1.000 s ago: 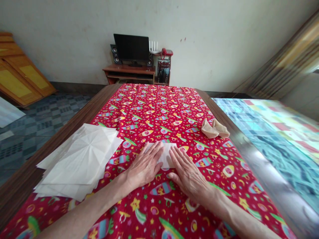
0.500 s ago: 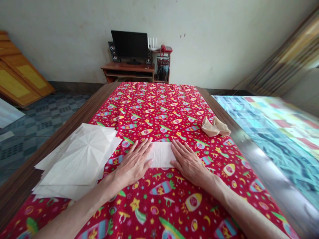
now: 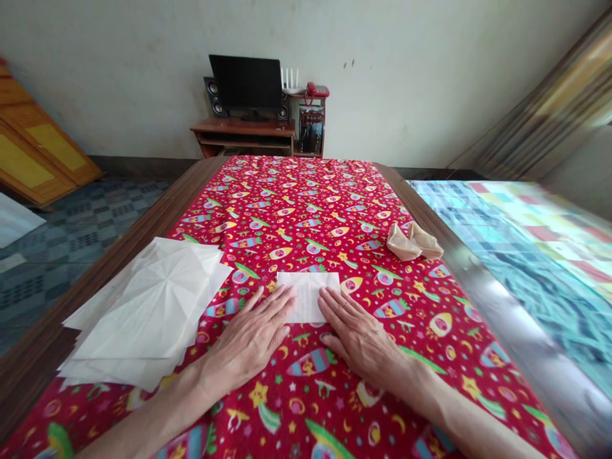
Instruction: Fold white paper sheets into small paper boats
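A small folded sheet of white paper [image 3: 307, 296] lies flat on the red patterned cloth [image 3: 306, 210]. My left hand [image 3: 258, 331] rests flat with its fingertips on the sheet's left part, fingers outstretched. On the right part lie the fingertips of my right hand [image 3: 356, 331], its fingers also straight and the thumb on the cloth below. To the left is a loose stack of creased white paper sheets [image 3: 153, 306]. Two beige folded paper pieces [image 3: 414, 242] stand on the cloth at the right.
Brown wood of the table edge [image 3: 157, 220] shows beside the cloth. A bed [image 3: 526, 255] with a blue and checked cover is at the right. Against the far wall stands a desk [image 3: 243, 129] with a monitor [image 3: 246, 83]; a yellow cabinet [image 3: 38, 146] is at the left.
Both hands have slid slightly toward me, and the fingers now lie lower on the paper. More of its upper corners shows. The stack and the beige pieces stay put.
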`<action>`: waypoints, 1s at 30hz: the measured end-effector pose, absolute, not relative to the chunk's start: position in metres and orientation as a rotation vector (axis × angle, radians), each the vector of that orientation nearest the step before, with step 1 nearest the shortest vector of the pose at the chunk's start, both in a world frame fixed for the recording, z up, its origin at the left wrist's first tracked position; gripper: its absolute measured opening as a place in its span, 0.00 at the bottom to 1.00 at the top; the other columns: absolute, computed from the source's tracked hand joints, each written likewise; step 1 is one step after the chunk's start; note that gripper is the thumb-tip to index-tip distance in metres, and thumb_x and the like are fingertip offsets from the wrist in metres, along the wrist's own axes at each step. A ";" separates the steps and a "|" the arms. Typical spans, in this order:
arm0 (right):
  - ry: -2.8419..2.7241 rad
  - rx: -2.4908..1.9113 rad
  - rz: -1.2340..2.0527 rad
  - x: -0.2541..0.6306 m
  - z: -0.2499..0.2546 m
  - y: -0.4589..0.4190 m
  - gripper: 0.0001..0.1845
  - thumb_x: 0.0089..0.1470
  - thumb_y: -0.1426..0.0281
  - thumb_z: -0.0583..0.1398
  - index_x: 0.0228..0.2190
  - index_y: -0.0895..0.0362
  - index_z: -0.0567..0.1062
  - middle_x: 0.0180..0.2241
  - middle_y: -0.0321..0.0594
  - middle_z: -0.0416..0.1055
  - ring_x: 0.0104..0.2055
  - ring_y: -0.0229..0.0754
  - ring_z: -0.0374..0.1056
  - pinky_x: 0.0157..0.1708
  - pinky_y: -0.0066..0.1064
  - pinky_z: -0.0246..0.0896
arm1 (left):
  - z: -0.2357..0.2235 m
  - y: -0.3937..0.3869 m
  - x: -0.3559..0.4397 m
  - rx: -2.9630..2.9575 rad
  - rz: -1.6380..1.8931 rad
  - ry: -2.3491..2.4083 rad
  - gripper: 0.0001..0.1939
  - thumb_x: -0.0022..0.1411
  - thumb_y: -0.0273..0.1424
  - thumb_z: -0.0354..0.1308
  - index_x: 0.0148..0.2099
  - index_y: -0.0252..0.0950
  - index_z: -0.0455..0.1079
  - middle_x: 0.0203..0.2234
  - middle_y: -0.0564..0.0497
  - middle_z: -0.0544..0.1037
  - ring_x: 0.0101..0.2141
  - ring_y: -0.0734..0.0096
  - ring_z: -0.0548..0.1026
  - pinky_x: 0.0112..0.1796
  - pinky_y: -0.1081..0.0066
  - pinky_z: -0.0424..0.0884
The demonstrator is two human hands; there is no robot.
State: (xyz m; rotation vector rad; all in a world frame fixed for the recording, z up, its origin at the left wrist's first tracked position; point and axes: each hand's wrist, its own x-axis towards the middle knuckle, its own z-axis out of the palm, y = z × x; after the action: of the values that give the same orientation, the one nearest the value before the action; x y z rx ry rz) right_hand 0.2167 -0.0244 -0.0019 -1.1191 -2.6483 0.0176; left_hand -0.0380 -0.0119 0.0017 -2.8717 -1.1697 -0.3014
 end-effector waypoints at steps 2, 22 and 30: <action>-2.643 -1.129 -0.001 0.222 -0.002 -0.026 0.29 0.62 0.64 0.53 0.60 0.67 0.58 0.62 0.55 0.52 0.66 0.52 0.44 0.61 0.47 0.52 | 0.002 -0.013 -0.048 -2.854 -0.310 -1.188 0.25 0.69 0.32 0.43 0.66 0.37 0.51 0.62 0.48 0.59 0.62 0.66 0.56 0.60 0.59 0.53; -2.498 -1.111 -0.066 0.220 -0.006 -0.025 0.22 0.61 0.68 0.53 0.55 0.61 0.66 0.56 0.51 0.64 0.62 0.49 0.55 0.58 0.46 0.57 | 0.012 0.008 -0.046 -2.897 -0.468 -0.894 0.17 0.65 0.25 0.48 0.55 0.35 0.65 0.50 0.48 0.74 0.53 0.67 0.69 0.52 0.67 0.68; -2.534 -1.147 -0.290 0.190 0.005 -0.034 0.14 0.60 0.74 0.52 0.46 0.59 0.72 0.45 0.50 0.71 0.42 0.48 0.67 0.38 0.40 0.67 | 0.014 0.003 -0.025 -2.844 -0.604 -0.833 0.09 0.65 0.24 0.49 0.41 0.35 0.71 0.36 0.49 0.77 0.40 0.67 0.74 0.43 0.64 0.69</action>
State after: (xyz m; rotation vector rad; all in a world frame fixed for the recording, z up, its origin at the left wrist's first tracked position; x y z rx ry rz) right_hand 0.1904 -0.0337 0.0054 -1.1468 -2.5341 -0.2901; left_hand -0.0254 0.0032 0.0139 -2.8438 -0.8329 -0.6038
